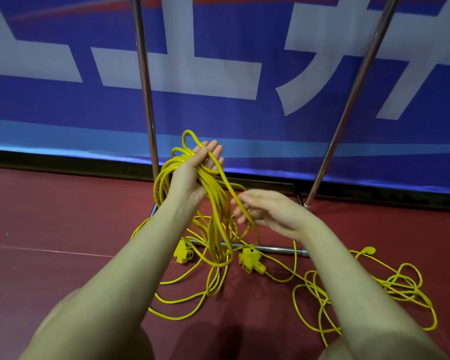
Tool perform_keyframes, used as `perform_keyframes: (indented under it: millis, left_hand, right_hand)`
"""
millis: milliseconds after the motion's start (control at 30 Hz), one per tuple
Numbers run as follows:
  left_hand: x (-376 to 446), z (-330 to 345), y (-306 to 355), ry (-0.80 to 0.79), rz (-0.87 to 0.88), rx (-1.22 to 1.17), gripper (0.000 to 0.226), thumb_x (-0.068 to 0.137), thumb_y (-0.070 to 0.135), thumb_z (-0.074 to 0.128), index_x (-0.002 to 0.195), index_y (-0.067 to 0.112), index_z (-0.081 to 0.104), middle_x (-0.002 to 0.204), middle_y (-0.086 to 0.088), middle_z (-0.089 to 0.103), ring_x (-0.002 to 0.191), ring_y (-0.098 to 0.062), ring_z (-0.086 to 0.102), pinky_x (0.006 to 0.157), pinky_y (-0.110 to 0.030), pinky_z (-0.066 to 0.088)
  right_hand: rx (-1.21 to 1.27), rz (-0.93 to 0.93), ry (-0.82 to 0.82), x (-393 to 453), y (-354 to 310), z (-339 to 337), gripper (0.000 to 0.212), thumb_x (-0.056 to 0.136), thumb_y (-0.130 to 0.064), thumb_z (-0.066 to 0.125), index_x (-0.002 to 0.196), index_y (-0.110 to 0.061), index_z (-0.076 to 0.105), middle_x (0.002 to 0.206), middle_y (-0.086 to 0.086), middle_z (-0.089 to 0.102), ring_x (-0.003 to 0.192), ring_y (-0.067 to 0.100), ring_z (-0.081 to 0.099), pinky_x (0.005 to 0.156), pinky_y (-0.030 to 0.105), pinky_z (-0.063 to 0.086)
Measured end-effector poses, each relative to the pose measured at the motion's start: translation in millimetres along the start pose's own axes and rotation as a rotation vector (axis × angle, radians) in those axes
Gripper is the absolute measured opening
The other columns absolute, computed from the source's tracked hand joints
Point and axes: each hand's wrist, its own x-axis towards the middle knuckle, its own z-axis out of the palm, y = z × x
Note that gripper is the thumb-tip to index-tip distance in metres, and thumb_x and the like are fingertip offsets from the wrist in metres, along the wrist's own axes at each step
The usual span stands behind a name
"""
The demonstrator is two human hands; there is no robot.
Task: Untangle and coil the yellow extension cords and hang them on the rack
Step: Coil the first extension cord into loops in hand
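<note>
Left hand (196,172) was raised palm-up, gripping the cord bundle (213,203); right hand (268,211) hung blurred beside the bundle, fingers loosely extended.

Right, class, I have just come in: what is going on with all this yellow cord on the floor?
A person is coiling a yellow extension cord. The left hand holds a bundle of loops up in front of the metal rack. The right hand guides the next strand toward it. Two socket ends and lie on the red floor, and a loose tangle lies to the right. Nothing visibly hangs on the rack.
</note>
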Motion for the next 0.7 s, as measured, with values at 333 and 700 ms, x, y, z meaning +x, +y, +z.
perform_keyframes:
  millis: [333, 700]
  left_hand:
    - [-3, -12, -11, 0.016, -0.074, 0.387, 0.017, 0.098, 0.012, 0.043, 0.088, 0.007, 0.057, 0.046, 0.005, 0.053, 0.033, -0.005, 0.042, 0.039, -0.016, 0.037]
    - [-14, -8, -18, -0.32, -0.202, 0.816, 0.018, 0.096, 0.006, 0.043, 0.088, 0.001, 0.058, 0.048, 0.001, 0.057, 0.033, -0.006, 0.046, 0.035, -0.015, 0.032]
  right_hand:
    - [0.618, -0.169, 0.181, -3, -15, -15, 0.014, 0.094, -0.016, 0.04, 0.085, -0.01, 0.048, 0.052, -0.004, 0.04, 0.038, 0.004, 0.031, 0.034, 0.012, 0.024]
    - [1.121, -0.211, 0.344, 3, -18, -31, 0.017, 0.096, -0.005, 0.035, 0.089, -0.002, 0.05, 0.054, 0.002, 0.046, 0.038, 0.008, 0.036, 0.036, 0.016, 0.032]
